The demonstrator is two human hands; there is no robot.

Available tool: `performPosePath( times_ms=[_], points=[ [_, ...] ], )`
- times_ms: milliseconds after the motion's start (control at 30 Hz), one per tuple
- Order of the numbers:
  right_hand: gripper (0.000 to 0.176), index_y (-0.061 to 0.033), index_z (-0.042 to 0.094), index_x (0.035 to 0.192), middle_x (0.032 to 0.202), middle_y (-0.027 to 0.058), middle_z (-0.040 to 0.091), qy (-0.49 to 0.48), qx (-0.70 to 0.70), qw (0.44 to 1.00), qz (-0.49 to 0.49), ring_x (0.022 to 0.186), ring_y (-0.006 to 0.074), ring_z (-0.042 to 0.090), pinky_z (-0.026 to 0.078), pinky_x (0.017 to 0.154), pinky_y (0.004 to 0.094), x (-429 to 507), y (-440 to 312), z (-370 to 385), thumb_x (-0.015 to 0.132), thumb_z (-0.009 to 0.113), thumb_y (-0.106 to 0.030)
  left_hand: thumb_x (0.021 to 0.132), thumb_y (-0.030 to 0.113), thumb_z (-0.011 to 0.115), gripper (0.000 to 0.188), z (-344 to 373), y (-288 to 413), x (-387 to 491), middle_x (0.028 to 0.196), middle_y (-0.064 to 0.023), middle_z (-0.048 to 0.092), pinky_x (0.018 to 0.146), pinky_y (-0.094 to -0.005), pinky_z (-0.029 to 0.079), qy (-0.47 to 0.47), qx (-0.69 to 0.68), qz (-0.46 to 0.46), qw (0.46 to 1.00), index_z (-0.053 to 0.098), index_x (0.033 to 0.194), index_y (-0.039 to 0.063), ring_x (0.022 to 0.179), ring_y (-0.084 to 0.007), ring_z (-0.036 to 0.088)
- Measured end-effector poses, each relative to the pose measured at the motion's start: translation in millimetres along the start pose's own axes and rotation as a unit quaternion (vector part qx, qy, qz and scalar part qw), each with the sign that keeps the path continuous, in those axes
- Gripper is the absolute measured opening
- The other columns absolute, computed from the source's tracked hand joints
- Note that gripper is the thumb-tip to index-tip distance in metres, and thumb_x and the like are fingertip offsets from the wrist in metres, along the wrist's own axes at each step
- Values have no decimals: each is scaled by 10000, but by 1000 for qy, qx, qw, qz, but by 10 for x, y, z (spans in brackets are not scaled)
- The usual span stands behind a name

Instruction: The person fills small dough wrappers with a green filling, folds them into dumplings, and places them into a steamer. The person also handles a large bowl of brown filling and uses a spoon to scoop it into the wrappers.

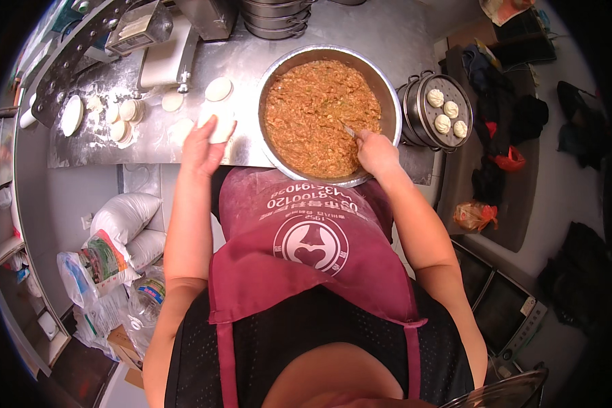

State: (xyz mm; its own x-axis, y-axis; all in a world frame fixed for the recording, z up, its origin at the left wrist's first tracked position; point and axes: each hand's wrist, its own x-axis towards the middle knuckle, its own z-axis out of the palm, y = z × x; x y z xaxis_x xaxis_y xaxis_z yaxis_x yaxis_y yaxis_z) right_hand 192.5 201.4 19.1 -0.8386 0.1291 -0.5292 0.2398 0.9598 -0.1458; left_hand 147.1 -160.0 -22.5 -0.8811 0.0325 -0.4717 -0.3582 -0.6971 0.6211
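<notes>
In my left hand (205, 148) lies a round dough wrapper (218, 125), held above the steel table's front edge. My right hand (377, 152) grips the handle of a metal utensil (349, 130), whose tip is down in the minced filling (321, 112); its end is hidden. The filling sits in a wide metal bowl (395, 97) against the apron. More dough wrappers (218, 89) lie on the table left of the bowl, some stacked (131, 110) farther left. Several pleated buns (442, 124) rest on a round perforated steamer tray (451, 86) to the right.
A dough machine with a white belt (164, 61) stands at the back left. Stacked metal steamers (275, 20) are behind the bowl. A white oval dish (72, 116) lies far left on the floury steel table (158, 153). White sacks (125, 217) stand below at left.
</notes>
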Motion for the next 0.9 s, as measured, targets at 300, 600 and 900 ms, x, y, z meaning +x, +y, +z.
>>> performPosePath(
  times_ms=[300,600,900],
  points=[
    [236,-25,656,970,948,226,653,1,142,983,-112,931,406,617,475,827,467,-16,72,194,916,542,-225,905,68,382,504,714,-368,-231,1372,-273,458,1064,-516,401,3,-106,-133,985,333,1382,-87,1272,-404,467],
    [191,-38,667,971,711,78,634,-136,388,910,-51,619,183,598,462,594,325,29,-144,316,935,573,-200,1043,272,371,414,765,-465,-251,1301,-206,524,987,-499,472,134,-55,-104,984,400,1319,-35,1174,-353,553],
    [383,-56,565,1292,822,77,609,83,315,919,-225,736,219,605,504,697,339,-272,-432,153,912,538,-90,1055,307,257,465,1328,-833,-91,1335,-211,480,1070,-515,389,37,-111,-130,985,378,1335,-45,1236,-353,485]
  ],
)
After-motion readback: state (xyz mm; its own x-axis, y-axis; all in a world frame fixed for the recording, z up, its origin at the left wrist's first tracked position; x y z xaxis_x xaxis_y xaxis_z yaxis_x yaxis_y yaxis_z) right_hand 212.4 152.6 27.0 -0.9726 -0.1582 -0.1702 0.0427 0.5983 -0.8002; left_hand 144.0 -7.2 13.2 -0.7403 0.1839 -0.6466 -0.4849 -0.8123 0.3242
